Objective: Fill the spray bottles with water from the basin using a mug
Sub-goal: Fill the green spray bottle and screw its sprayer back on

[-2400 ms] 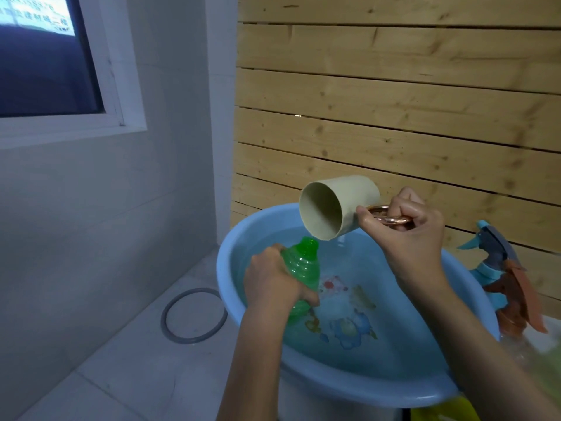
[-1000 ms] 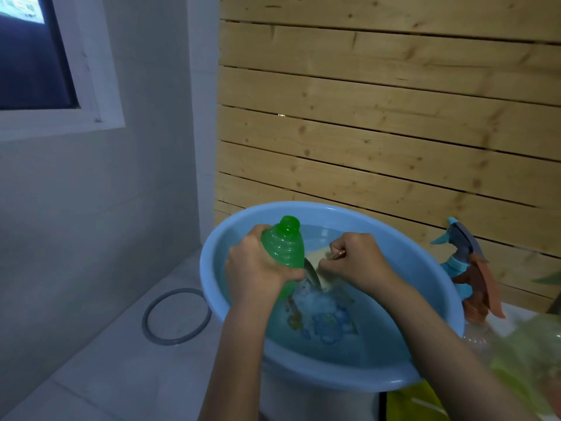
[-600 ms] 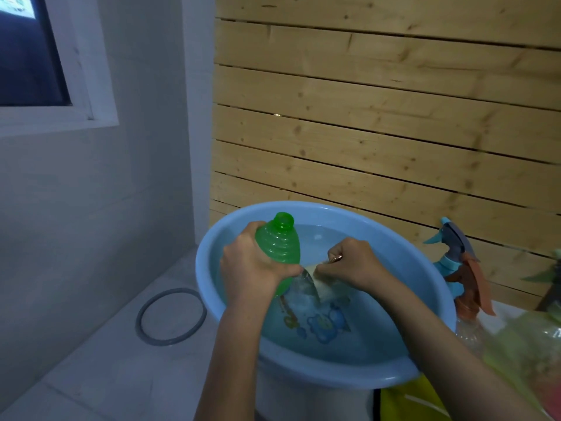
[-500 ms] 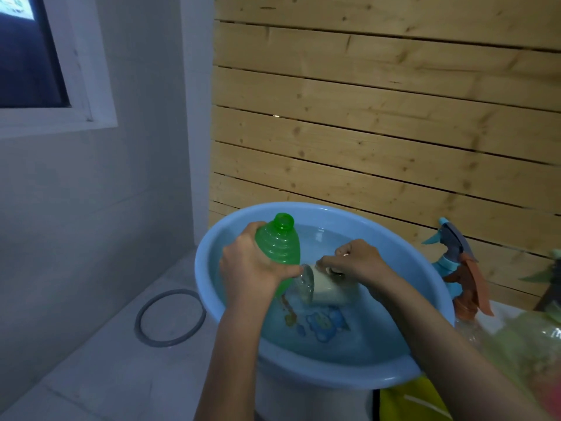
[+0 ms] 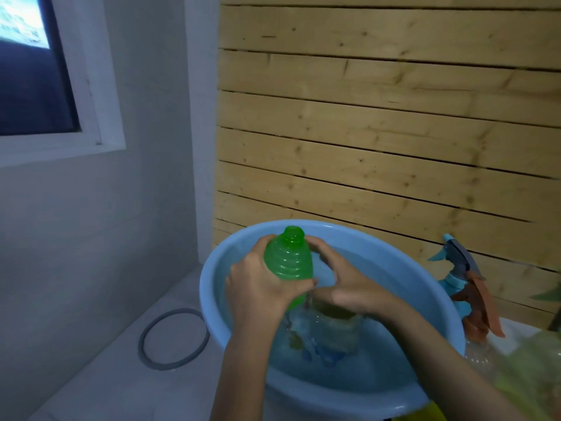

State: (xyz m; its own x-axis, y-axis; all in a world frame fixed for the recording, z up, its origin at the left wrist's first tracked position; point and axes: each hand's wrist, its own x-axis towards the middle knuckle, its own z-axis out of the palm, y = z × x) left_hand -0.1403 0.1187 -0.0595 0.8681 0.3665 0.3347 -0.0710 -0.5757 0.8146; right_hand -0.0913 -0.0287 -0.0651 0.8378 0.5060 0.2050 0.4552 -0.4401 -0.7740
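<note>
Left hand: clamped round the green ribbed plastic bottle, upright, neck open.
Right hand: fingers curled on the beige mug, underwater just below the grip.
Round blue plastic basin: beneath both hands.

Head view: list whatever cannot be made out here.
- Mug: sunk in water in the basin, outline blurred by ripples; the right hand gripping it covers its handle.
- Green bottle: fill level hidden; left hand wraps its lower body.
- Spray bottles at right: bodies blurred, cut by the frame edge.
</note>
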